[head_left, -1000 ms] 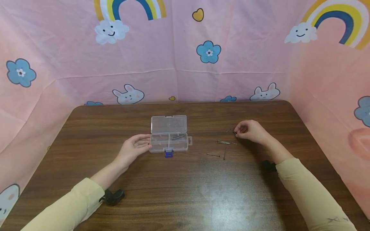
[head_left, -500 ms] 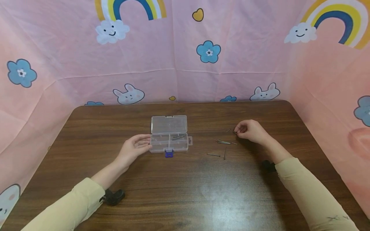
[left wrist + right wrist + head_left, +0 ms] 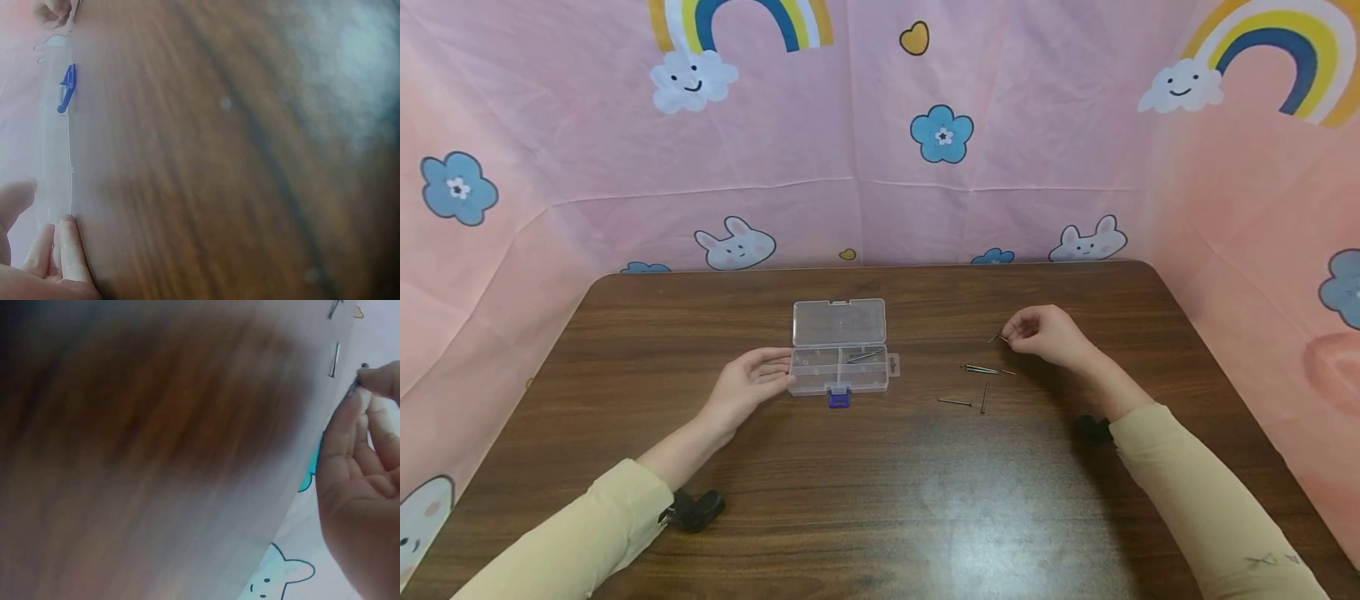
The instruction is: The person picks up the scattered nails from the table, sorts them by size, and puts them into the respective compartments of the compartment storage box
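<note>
Head view: clear compartment box [image 3: 815,387] sits open on the brown surface [image 3: 820,500]; used as landmark. Lid [image 3: 838,323] is swung back on the box's far side, presumably to leave the compartments reachable from above. Blue latch [image 3: 838,399] sits undone at its near edge. Stored nails [image 3: 862,357] lie in its far right compartment. Left hand [image 3: 743,389] is at the box's left end, fingers fairly straight, touching it rather than wrapped round; likely a steadying contact. Loose nails [image 3: 981,368] lie right of the box, some bunched, others apart; the separate ones should be easier to lift singly. Right hand [image 3: 1047,335] is farther right of the box, past the bunch, fingertips drawn close together.

Left wrist view: box seen side-on. Left fingertips [image 3: 70,224] meet its end low down, near the surface; judged to resist sliding while leaving the top uncovered.

Right wrist view: thumb and finger pinch a held nail [image 3: 357,382], one end showing past the grip. Narrow fingertip hold suits so thin a shaft. Box not identifiable here, so the held nail's angle to it cannot be told.
</note>
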`<act>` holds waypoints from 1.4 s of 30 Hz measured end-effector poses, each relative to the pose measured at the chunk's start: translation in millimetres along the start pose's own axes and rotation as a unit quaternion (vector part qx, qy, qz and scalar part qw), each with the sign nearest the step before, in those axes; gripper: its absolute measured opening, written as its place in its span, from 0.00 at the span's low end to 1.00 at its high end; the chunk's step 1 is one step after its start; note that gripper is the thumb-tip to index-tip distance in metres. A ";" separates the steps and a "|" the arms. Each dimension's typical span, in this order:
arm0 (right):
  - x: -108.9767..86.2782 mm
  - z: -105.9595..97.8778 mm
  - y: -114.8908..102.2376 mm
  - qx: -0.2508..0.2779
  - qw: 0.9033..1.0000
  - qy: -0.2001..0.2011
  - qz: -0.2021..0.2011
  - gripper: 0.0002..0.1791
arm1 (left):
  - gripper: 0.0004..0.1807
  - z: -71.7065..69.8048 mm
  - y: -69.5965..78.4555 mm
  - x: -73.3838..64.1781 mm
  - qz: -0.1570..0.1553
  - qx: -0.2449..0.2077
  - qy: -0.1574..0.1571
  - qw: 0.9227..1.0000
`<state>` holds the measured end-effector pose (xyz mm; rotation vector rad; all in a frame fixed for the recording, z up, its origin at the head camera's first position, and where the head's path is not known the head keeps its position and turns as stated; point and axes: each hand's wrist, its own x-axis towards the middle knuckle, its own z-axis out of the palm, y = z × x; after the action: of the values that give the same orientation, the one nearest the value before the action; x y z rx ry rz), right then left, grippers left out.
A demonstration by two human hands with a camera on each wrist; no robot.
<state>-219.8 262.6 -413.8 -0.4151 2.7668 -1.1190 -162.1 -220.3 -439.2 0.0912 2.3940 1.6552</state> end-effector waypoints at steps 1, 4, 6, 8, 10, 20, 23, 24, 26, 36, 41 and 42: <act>1.2 0.6 -1.7 0.005 1.000 -0.001 0.000 0.07 | 0.30 -0.2 -0.2 0.2 -0.001 0.000 0.001 1.000; 5.2 3.8 -7.0 0.021 1.000 -0.008 -0.001 0.07 | 0.30 -0.5 -0.7 0.4 -0.003 0.002 0.003 1.000; 8.0 6.8 -10.6 0.032 0.999 -0.013 -0.002 0.07 | 0.30 -0.6 -1.3 0.4 -0.002 0.006 0.004 1.000; 10.9 9.9 -13.9 0.040 0.999 -0.017 -0.003 0.07 | 0.30 -0.5 -1.5 0.2 -0.002 0.009 0.004 1.000; 13.9 12.8 -17.4 0.045 0.999 -0.019 -0.005 0.07 | 0.30 -0.7 -1.7 -0.1 -0.003 0.010 0.005 1.000; 25.8 24.9 -37.2 0.065 0.997 -0.018 -0.024 0.08 | 0.30 -1.2 -2.2 0.1 0.003 0.015 0.006 1.000; 30.4 30.0 -45.4 0.075 0.996 -0.027 -0.031 0.08 | 0.30 -0.9 -2.2 0.1 0.003 0.011 0.007 1.000; 31.9 31.8 -48.2 0.078 0.996 -0.030 -0.033 0.08 | 0.30 -1.0 -2.2 0.1 0.003 0.012 0.007 1.000; 34.6 35.8 -53.9 0.083 0.995 -0.035 -0.036 0.08 | 0.29 -1.1 -2.1 -0.1 0.003 0.012 0.007 1.000; 48.6 57.9 -78.5 0.105 0.992 -0.052 -0.054 0.08 | 0.30 -1.9 -2.7 -0.2 0.005 0.016 0.006 1.000; 54.2 69.5 -88.4 0.115 0.989 -0.060 -0.068 0.08 | 0.30 -2.3 -2.2 0.1 0.002 0.017 0.005 1.000; 55.0 71.5 -90.5 0.116 0.989 -0.063 -0.069 0.08 | 0.30 -2.2 -2.1 0.2 0.002 0.016 0.005 1.000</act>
<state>-238.0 136.7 -402.9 -0.6324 2.4942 -1.3759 -162.7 -223.0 -440.4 0.0922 2.4293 1.6230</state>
